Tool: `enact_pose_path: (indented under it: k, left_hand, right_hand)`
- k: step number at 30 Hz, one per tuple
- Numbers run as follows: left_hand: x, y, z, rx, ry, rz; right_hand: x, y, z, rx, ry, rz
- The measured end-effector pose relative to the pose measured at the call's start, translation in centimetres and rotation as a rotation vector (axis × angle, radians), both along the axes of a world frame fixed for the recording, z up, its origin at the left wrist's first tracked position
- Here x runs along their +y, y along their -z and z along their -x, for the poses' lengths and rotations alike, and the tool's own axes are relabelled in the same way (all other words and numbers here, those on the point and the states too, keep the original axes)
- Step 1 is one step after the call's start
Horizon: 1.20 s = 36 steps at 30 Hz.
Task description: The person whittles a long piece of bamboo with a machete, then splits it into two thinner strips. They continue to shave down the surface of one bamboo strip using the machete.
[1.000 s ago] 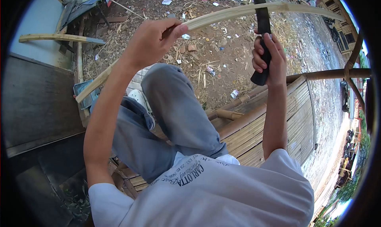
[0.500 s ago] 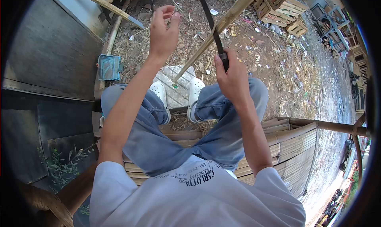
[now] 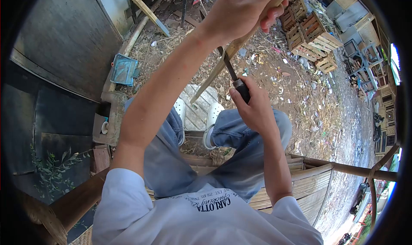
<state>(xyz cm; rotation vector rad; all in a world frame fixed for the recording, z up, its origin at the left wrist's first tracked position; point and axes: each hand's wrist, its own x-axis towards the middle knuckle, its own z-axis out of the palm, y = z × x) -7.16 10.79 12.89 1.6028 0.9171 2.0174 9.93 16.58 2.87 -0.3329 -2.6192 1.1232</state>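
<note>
My left hand (image 3: 240, 13) is closed around the upper part of a long, pale wooden pole (image 3: 211, 78), which slants down toward me. The pole's lower end rests on a ridged, light slab (image 3: 210, 98) between my feet. In my right hand (image 3: 256, 107) is a long knife (image 3: 241, 90), gripped by its black handle. Its dark, narrow blade points up and away, lying against or just across the pole at mid-length. My left forearm hides part of the blade. White clogs (image 3: 213, 116) are on my feet, at either side of the slab.
A blue plastic basket (image 3: 124, 69) lies at left beside a dark panel wall (image 3: 64, 39). Slatted wooden crates (image 3: 313, 37) are stacked at upper right. Dry litter covers the ground (image 3: 296, 90). I sit on a bamboo bench (image 3: 304, 189) with a rail (image 3: 356, 172) at right.
My left hand has moved up and to the right and now holds the pole, having been off it before. My right hand and knife have shifted slightly lower.
</note>
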Motion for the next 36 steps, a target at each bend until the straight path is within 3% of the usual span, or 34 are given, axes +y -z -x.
enact_pose_path:
  k: [2, 6, 8, 12, 15, 18, 24, 26, 27, 29, 30, 32, 35, 36]
  left_hand:
    - [-0.3, 0.4, 0.5, -0.011, -0.027, -0.047]
    - [-0.8, 0.5, 0.7, -0.003, -0.126, -0.105]
    - [-1.3, 0.2, 0.6, -0.051, -0.323, -0.080]
    - [-1.7, 0.1, 0.6, -0.084, -0.280, -0.070]
    - [-1.7, -0.2, 0.5, -0.166, -0.314, -0.003]
    - [-0.8, 0.5, 1.3, -0.068, -0.266, -0.078]
    - [-1.9, -0.2, 3.0, -0.127, -0.109, 0.060]
    - [-1.4, 0.9, 6.9, 0.210, -0.756, 0.267]
    - [-2.0, -0.4, 6.3, 0.212, -0.761, 0.263]
    - [-3.5, -4.0, 4.0, 0.348, -1.110, 0.386]
    - [-2.9, -2.6, 4.7, 0.347, -1.111, 0.388]
    - [-0.9, 3.0, 6.5, 0.902, -1.096, 0.629]
    - [0.3, 9.1, 8.3, 1.060, -1.268, 0.437]
    - [0.1, 7.0, 7.5, 1.061, -1.258, 0.437]
  right_hand:
    - [0.4, 1.3, -0.1, -0.154, -0.076, 0.100]
    - [-0.5, -0.5, 0.4, -0.095, -0.006, -0.013]
    - [-1.3, -1.3, 0.6, -0.129, 0.020, -0.074]
    - [-2.5, 1.3, 1.6, -0.153, 0.091, -0.071]
    - [-2.5, 0.8, 2.0, -0.201, 0.103, -0.060]
    - [-2.1, 0.8, 1.8, -0.205, 0.099, -0.043]
    - [-1.1, 0.5, 0.9, -0.179, 0.084, 0.014]
    - [-1.2, 0.3, 0.7, -0.173, 0.090, 0.022]
    - [-1.3, 0.3, 0.6, -0.161, 0.079, 0.024]
    - [-1.1, 0.3, 0.7, -0.148, 0.065, 0.022]
    - [-1.0, 0.5, 0.8, -0.156, 0.066, 0.000]
    - [-1.0, 0.3, 0.7, -0.162, 0.056, -0.024]
    - [-0.4, -0.4, 1.3, -0.147, 0.030, -0.082]
    - [-0.6, -0.2, 1.4, -0.164, 0.041, -0.057]
